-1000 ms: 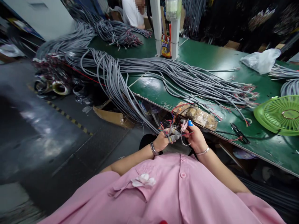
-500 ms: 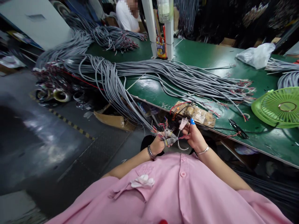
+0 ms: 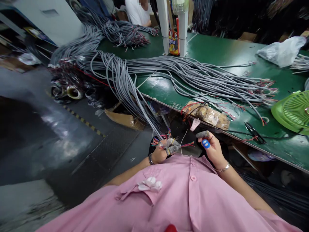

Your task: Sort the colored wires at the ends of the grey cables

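Observation:
My left hand (image 3: 164, 150), with grey finger covers on some fingertips, is closed around the end of a grey cable (image 3: 154, 128). Thin coloured wires (image 3: 188, 144) stick out past its fingertips to the right, beside a loose white thread (image 3: 183, 138). More stripped wire ends (image 3: 158, 140) fan out behind that hand. To the right, my right hand (image 3: 211, 149) is apart from the wires. It wears a blue cover on the thumb and a grey one on a finger; its fingers are bent, tips apart, with nothing visible between them.
Long grey cables (image 3: 173, 66) lie across the green table (image 3: 217, 48). A taped cardboard block (image 3: 210, 116) sits at its edge, above a pale pink scrap (image 3: 195, 124). Black pliers (image 3: 255, 132) and a green fan (image 3: 293, 111) are at right. A person in white (image 3: 137, 13) is behind.
My right hand has come away from the wires and moved right. My left hand keeps hold of the cable end. The whole view has shifted slightly.

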`<state>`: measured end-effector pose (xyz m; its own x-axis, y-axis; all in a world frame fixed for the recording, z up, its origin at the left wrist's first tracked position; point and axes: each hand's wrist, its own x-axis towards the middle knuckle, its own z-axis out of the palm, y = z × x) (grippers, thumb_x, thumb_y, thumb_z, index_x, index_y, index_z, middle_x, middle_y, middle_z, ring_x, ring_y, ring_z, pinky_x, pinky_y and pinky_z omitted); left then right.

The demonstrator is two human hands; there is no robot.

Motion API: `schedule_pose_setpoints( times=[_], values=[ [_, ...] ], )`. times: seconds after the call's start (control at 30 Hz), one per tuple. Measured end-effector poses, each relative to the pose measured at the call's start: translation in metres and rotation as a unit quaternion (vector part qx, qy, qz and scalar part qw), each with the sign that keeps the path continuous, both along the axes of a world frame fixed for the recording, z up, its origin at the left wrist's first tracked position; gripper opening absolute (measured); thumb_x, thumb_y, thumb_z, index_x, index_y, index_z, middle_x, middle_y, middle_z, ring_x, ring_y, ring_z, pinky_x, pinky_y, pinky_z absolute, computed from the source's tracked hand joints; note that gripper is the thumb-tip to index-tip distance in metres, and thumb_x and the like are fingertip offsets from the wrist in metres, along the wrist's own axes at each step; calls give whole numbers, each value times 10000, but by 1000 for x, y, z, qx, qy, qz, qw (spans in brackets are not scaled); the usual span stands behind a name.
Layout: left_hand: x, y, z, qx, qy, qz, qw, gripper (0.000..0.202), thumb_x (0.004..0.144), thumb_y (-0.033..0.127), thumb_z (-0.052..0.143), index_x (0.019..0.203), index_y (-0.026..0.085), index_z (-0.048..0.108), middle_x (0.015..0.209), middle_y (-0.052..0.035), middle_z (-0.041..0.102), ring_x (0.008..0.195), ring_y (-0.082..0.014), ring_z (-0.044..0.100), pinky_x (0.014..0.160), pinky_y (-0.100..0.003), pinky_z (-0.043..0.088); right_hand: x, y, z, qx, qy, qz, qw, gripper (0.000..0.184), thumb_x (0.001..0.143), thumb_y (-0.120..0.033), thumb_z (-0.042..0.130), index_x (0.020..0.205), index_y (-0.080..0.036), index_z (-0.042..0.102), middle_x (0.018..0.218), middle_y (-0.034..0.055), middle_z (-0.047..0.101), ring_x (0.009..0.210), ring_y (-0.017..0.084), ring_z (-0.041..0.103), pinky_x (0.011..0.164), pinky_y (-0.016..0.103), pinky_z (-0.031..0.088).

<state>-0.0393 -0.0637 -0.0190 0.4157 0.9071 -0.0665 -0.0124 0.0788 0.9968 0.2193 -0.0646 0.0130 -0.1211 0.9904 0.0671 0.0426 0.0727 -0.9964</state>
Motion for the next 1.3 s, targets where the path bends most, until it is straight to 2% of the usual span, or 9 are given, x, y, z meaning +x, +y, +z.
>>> schedule_pose_setpoints(
  times=[0.1,0.2,0.4,0.53,0.63,0.83,1.1,1.2,1.3],
  values=[
    [4,1,10,18,26,-9,999,380,817,473,684,908,105,704,653,-34,625,562,-94,526,561,-217,446,-3,-5,20,111,-125,70,984,368,826,-436,678,1134,-236,651,887,51,611,650,149,490,586,290,409],
    [8,4,19,28,36,-22,999,395,801,485,691,928,110,702,689,-43,640,578,-101,535,559,-219,451,-8,-4,28,133,-192,79,969,148,890,-330,603,949,-242,706,816,57,619,732,191,545,682,322,434],
    [7,7,25,83,92,36,992,389,663,405,823,940,164,695,794,-51,681,656,-131,573,676,-277,517,-8,-1,6,39,-168,8,985,184,849,-358,660,739,-211,645,677,18,567,625,162,471,604,291,388],
    [7,8,21,110,125,147,975,325,677,358,820,906,165,694,815,-54,695,743,-166,626,778,-325,535,-8,2,-2,-51,-111,34,992,263,819,-424,688,722,-187,625,650,-6,539,598,132,422,570,264,365],
    [6,11,23,97,112,163,975,302,676,362,820,863,165,689,801,-52,702,772,-181,650,785,-333,545,-9,2,0,-106,-66,73,989,303,803,-457,694,718,-176,622,643,-15,526,591,118,407,561,252,358],
    [-2,21,31,94,90,76,989,288,661,347,831,783,130,686,727,-42,678,674,-149,632,653,-274,543,-11,-3,13,-115,-34,143,982,312,785,-458,715,710,-163,646,645,-11,536,604,116,427,577,242,379],
    [-5,40,42,-75,31,-61,995,481,615,325,854,963,84,625,691,-45,674,445,-93,574,436,-205,493,-1,6,43,-36,-99,189,976,313,837,-449,661,994,-182,707,885,58,666,768,190,547,687,285,446],
    [-3,41,41,-58,50,-90,993,460,630,310,844,970,87,627,703,-51,683,440,-85,572,430,-183,480,-7,11,50,-55,-146,241,958,290,789,-450,711,866,-170,697,729,12,611,635,138,466,561,243,375],
    [0,41,41,-40,62,-114,991,435,625,315,845,934,88,639,708,-44,673,448,-82,565,429,-179,471,-20,13,47,-45,-187,221,956,303,733,-430,761,662,-169,624,575,-40,491,550,94,349,495,226,272]
  ],
)
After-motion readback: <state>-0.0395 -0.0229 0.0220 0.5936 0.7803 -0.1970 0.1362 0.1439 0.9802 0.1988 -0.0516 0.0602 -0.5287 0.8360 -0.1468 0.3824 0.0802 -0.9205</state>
